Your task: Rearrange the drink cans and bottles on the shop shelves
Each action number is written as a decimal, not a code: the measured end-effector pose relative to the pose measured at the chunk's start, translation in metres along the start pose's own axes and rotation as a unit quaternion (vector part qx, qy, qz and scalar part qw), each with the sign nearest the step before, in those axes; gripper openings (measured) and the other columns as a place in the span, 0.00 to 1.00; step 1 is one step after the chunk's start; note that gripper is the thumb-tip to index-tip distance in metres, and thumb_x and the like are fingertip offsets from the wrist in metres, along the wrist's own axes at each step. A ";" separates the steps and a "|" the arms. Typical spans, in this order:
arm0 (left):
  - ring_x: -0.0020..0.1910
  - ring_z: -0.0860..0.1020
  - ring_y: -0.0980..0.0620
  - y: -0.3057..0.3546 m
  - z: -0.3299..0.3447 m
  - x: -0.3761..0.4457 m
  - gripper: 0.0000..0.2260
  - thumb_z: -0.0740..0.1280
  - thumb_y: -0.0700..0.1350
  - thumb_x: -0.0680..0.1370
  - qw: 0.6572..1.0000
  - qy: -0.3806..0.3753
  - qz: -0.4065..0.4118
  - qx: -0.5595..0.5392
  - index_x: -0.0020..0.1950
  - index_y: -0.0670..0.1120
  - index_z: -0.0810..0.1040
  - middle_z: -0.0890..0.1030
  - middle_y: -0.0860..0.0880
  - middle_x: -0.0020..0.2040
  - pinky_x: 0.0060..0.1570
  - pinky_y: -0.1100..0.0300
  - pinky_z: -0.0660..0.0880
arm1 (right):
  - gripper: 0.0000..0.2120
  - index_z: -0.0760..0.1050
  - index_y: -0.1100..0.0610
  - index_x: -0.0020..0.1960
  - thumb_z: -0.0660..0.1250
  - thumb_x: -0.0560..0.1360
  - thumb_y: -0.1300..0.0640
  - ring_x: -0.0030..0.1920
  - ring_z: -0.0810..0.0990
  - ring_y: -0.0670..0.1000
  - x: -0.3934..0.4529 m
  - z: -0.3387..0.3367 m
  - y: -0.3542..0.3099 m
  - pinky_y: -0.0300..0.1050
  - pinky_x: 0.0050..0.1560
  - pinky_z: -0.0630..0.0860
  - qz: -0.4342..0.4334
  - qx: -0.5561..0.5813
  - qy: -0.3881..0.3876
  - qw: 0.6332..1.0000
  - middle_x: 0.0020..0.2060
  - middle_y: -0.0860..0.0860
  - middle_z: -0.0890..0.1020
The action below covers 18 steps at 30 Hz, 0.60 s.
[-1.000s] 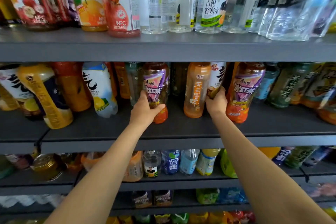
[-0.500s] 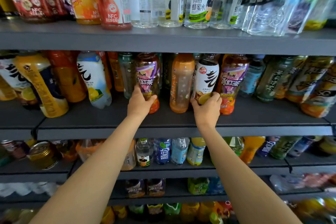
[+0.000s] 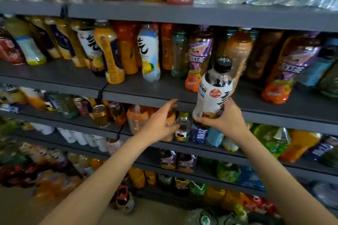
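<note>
White-labelled and black-capped, the bottle (image 3: 213,95) stood nearly upright in the right hand (image 3: 225,118), whose fingers curled round its lower end, out in front of the middle shelf's front edge (image 3: 146,97); its long axis ran up and tilted slightly right; the left hand (image 3: 161,124) hovered just beside it to the left, fingers spread and holding nothing; farther back, a matching white bottle (image 3: 150,55) stood on that shelf up and to the left, bare shelf in front of it; the right hand, already gripping, was likely the one to carry it leftward there.
</note>
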State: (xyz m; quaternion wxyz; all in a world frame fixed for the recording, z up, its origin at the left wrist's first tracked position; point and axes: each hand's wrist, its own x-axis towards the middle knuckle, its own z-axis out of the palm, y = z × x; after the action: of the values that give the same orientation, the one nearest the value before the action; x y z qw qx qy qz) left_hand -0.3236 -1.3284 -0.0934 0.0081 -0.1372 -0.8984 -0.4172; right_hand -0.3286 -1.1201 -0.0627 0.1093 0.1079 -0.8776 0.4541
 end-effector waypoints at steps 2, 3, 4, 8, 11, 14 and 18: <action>0.70 0.64 0.57 -0.010 -0.025 -0.022 0.35 0.72 0.44 0.73 0.998 -0.061 -0.010 -0.014 0.74 0.51 0.56 0.64 0.55 0.71 0.67 0.63 0.64 | 0.31 0.72 0.51 0.56 0.80 0.57 0.49 0.59 0.75 0.50 -0.006 0.034 -0.011 0.51 0.58 0.74 0.026 0.033 -0.069 0.997 0.56 0.49 0.79; 0.69 0.63 0.60 -0.015 -0.036 -0.033 0.35 0.72 0.45 0.73 0.996 -0.082 -0.019 -0.012 0.74 0.51 0.57 0.64 0.58 0.69 0.64 0.71 0.63 | 0.33 0.73 0.52 0.56 0.80 0.55 0.45 0.58 0.77 0.49 -0.009 0.051 -0.017 0.51 0.59 0.75 0.035 0.052 -0.101 0.993 0.55 0.49 0.80; 0.67 0.61 0.63 -0.023 -0.047 -0.043 0.35 0.72 0.46 0.72 0.995 -0.096 -0.031 -0.005 0.74 0.51 0.57 0.63 0.59 0.68 0.60 0.77 0.61 | 0.35 0.75 0.52 0.57 0.80 0.53 0.43 0.56 0.78 0.47 -0.010 0.070 -0.022 0.50 0.59 0.75 0.045 0.077 -0.129 0.988 0.54 0.47 0.81; 0.61 0.61 0.69 -0.065 -0.091 -0.081 0.35 0.72 0.45 0.72 0.992 -0.078 -0.091 -0.027 0.73 0.52 0.57 0.63 0.64 0.63 0.51 0.82 0.61 | 0.24 0.74 0.46 0.52 0.79 0.59 0.55 0.50 0.79 0.39 -0.016 0.146 -0.063 0.38 0.52 0.76 0.095 0.201 -0.206 0.953 0.48 0.42 0.81; 0.60 0.67 0.65 -0.113 -0.133 -0.111 0.33 0.73 0.46 0.72 0.989 -0.064 -0.127 -0.036 0.72 0.53 0.59 0.66 0.64 0.60 0.48 0.81 0.66 | 0.24 0.74 0.47 0.55 0.77 0.61 0.53 0.54 0.80 0.42 -0.015 0.204 -0.099 0.40 0.54 0.77 0.123 0.282 -0.237 0.921 0.51 0.43 0.82; 0.65 0.68 0.59 -0.175 -0.174 -0.138 0.35 0.73 0.49 0.71 0.985 -0.072 -0.150 -0.033 0.73 0.52 0.59 0.68 0.60 0.62 0.55 0.73 0.67 | 0.19 0.75 0.49 0.54 0.75 0.67 0.61 0.53 0.80 0.40 -0.014 0.272 -0.126 0.32 0.46 0.77 0.138 0.296 -0.214 0.921 0.47 0.39 0.82; 0.61 0.66 0.61 -0.256 -0.218 -0.159 0.33 0.72 0.45 0.73 0.985 -0.067 -0.156 0.017 0.73 0.49 0.60 0.66 0.58 0.62 0.47 0.81 0.64 | 0.26 0.76 0.58 0.60 0.78 0.64 0.62 0.55 0.80 0.48 -0.025 0.367 -0.153 0.49 0.57 0.77 0.166 0.267 -0.171 0.934 0.55 0.50 0.82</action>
State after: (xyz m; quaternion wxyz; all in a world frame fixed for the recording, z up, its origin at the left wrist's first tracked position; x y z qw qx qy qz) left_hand -0.2567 -1.6873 -0.1633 -0.1151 -0.0227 -0.9141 -0.3882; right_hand -0.2952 -1.5055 -0.1581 -0.1526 0.0616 -0.7348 0.6580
